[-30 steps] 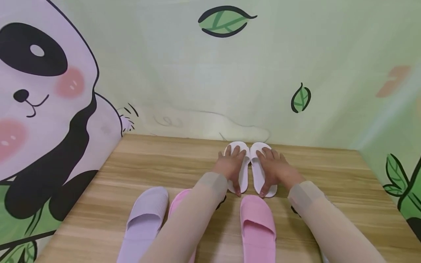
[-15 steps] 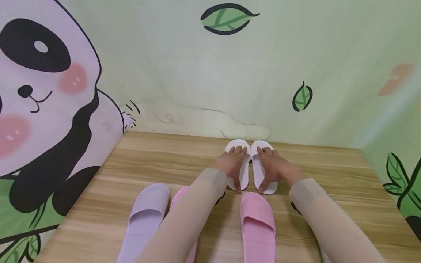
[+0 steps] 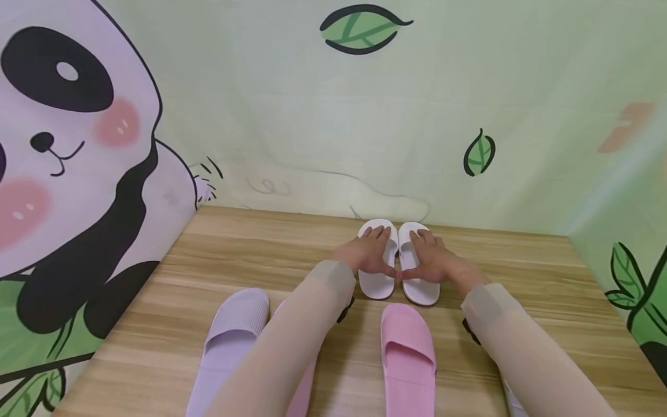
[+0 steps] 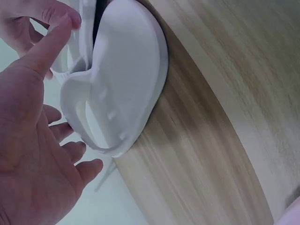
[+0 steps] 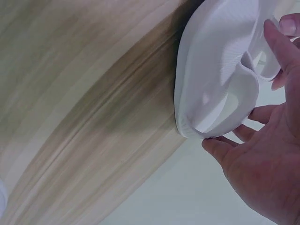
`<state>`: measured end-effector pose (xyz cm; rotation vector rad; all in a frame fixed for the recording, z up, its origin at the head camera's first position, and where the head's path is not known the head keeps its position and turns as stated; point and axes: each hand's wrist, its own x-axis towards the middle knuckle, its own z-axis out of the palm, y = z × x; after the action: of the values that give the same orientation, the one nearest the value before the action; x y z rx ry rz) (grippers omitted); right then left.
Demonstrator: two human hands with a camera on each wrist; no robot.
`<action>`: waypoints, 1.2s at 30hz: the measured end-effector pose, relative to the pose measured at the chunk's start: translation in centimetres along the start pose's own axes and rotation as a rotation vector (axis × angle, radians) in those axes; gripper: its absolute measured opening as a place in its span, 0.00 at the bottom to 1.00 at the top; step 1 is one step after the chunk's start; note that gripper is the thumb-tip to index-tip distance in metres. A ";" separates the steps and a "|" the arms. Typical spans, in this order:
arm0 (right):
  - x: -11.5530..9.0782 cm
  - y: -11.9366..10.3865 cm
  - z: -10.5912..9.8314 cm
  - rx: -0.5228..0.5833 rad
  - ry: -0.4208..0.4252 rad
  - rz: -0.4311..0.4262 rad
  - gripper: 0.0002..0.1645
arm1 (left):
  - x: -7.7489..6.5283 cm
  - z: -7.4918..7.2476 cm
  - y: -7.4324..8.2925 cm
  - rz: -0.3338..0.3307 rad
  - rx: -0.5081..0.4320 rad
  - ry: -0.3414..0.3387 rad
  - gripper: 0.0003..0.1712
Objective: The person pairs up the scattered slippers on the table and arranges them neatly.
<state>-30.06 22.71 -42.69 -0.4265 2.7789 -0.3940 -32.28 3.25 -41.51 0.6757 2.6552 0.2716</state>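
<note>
Two white slippers, the left one [image 3: 376, 286] and the right one [image 3: 422, 293], stand side by side on the wood-patterned surface, toes toward the wall. My left hand [image 3: 366, 253] lies over the strap of the left slipper, fingers extended forward. Over the right slipper's strap rests my right hand [image 3: 432, 262], likewise with straight fingers. Both thumbs point inward, their tips meeting or nearly so between the slippers. In the left wrist view, the fingertips [image 4: 91, 169] are beside the slipper strap [image 4: 77, 101]. Seen from the right wrist, the fingertips touch the strap [image 5: 241, 101].
A pink slipper [image 3: 409, 347] lies in front of the white pair. Further left are a lilac slipper [image 3: 233, 324] and another pink slipper [image 3: 304, 385], partly behind my left sleeve. A pale object [image 3: 513, 399] shows beside the right sleeve. The printed wall [image 3: 292, 116] bounds the back.
Both thumbs have swung inward from the slippers' heels toward each other. The fingers stay over the straps, and the white slippers have hardly moved. The view has shifted slightly.
</note>
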 end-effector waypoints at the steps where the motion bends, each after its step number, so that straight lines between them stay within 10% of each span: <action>1: 0.0 0.0 0.0 0.007 0.004 0.002 0.70 | -0.1 -0.1 0.1 0.001 -0.002 0.001 0.69; 36: -7.1 -4.0 -0.5 0.040 0.140 -0.171 0.58 | -8.4 -1.5 -2.9 0.090 0.134 0.045 0.61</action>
<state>-22.75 21.44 -39.24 -0.6527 2.8732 -0.5367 -27.35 -3.56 -38.27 0.8423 2.7084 0.1353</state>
